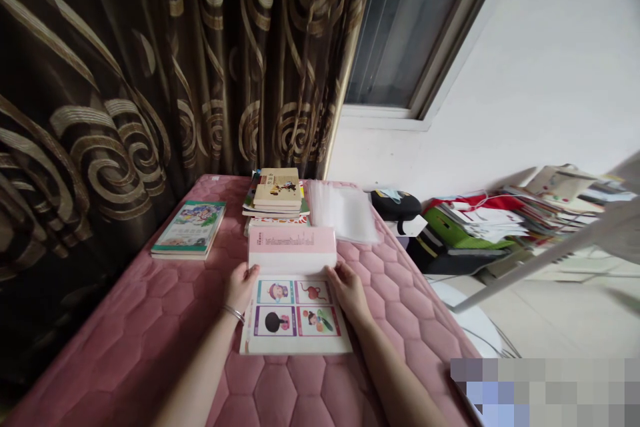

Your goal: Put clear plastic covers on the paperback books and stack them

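Observation:
An open book [295, 310] with coloured picture panels lies on the pink quilted table cover [165, 327] in front of me. Its pink cover flap [291, 248] stands raised at the far edge. My left hand [241, 287] grips the book's left edge where the flap folds, a bracelet on the wrist. At the right side of the fold my right hand [349, 290] rests with fingers curled on the page and the flap's lower edge. Both hands hold the book.
A green picture book [189, 229] lies to the left. A stack of books [277, 195] and clear plastic sleeves [343, 211] sit behind. Dark patterned curtains [150, 67] hang at the far edge. Cluttered books and papers [500, 223] lie on the right beyond the table.

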`<state>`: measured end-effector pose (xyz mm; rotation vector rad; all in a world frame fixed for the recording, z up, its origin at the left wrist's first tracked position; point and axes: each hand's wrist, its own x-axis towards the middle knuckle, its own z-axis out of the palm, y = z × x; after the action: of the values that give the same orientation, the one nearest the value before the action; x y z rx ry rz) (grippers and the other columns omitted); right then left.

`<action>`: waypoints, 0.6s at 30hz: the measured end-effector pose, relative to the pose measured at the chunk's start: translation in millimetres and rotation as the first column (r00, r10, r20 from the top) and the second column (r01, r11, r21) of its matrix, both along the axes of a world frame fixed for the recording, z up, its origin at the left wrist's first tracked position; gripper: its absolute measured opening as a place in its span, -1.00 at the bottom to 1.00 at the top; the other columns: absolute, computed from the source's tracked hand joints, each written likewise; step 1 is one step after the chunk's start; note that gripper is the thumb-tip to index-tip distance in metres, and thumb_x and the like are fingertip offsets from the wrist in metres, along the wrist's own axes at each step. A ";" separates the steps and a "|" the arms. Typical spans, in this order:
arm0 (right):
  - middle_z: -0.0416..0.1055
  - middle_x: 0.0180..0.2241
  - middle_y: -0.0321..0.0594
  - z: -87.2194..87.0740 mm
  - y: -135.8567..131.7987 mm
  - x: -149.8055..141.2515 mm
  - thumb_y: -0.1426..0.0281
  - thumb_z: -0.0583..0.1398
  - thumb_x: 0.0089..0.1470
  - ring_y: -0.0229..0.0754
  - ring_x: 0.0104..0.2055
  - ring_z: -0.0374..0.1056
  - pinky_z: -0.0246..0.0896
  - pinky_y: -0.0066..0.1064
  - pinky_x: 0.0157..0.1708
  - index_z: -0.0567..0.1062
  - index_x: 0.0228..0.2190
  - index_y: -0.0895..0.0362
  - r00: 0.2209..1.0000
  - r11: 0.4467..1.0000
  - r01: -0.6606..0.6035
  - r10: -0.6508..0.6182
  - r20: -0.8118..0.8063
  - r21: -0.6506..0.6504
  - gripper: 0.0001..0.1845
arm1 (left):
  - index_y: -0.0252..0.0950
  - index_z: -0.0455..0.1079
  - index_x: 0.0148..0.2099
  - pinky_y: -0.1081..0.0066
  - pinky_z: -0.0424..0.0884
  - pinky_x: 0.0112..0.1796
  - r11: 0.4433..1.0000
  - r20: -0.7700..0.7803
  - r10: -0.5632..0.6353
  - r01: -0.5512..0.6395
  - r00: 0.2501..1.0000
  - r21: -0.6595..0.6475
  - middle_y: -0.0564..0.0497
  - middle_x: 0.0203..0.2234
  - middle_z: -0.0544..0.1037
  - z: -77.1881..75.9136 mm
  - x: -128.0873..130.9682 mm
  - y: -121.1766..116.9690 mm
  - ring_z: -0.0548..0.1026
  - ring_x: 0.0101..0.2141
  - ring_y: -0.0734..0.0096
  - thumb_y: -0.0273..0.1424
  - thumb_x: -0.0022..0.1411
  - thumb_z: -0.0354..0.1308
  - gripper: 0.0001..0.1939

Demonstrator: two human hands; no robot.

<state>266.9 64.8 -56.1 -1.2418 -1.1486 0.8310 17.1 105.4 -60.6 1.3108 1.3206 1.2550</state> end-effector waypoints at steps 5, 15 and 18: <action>0.42 -0.46 -0.23 -5.7 2.7 1.4 0.02 0.17 0.00 -0.16 -0.41 0.27 0.17 -0.39 -0.41 0.42 -0.45 0.15 0.998 0.999 0.035 -0.033 0.057 -0.023 -0.58 | -0.28 0.41 -0.39 0.36 0.36 -0.32 0.999 0.091 -0.034 0.033 0.995 0.015 -0.02 -0.47 0.57 2.5 1.1 0.3 0.49 -0.37 0.23 -0.08 -0.07 0.23 -0.65; 0.36 -0.51 -0.27 -12.1 6.7 2.0 0.04 0.12 0.05 -0.19 -0.44 0.22 0.13 -0.42 -0.44 0.38 -0.48 0.14 0.979 0.995 0.095 -0.092 0.182 -0.007 -0.61 | -0.25 0.26 -0.53 0.46 0.24 -0.47 0.999 -0.068 0.044 -0.043 0.997 0.008 0.10 -0.64 0.42 4.5 1.6 1.0 0.37 -0.53 0.39 -0.03 -0.07 0.14 -0.63; 0.33 -0.52 -0.29 -9.1 4.5 2.6 0.07 0.12 0.06 -0.22 -0.44 0.21 0.13 -0.43 -0.43 0.38 -0.48 0.15 0.981 0.998 0.065 -0.068 0.181 0.023 -0.62 | -0.25 0.24 -0.54 0.45 0.24 -0.47 0.999 -0.105 0.050 -0.049 0.993 0.009 0.11 -0.65 0.40 6.1 2.3 1.8 0.37 -0.53 0.39 -0.01 -0.07 0.11 -0.61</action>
<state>269.5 69.4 -65.2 -1.3561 -1.2494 0.6676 19.3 107.2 -54.4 1.3722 1.4313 1.2396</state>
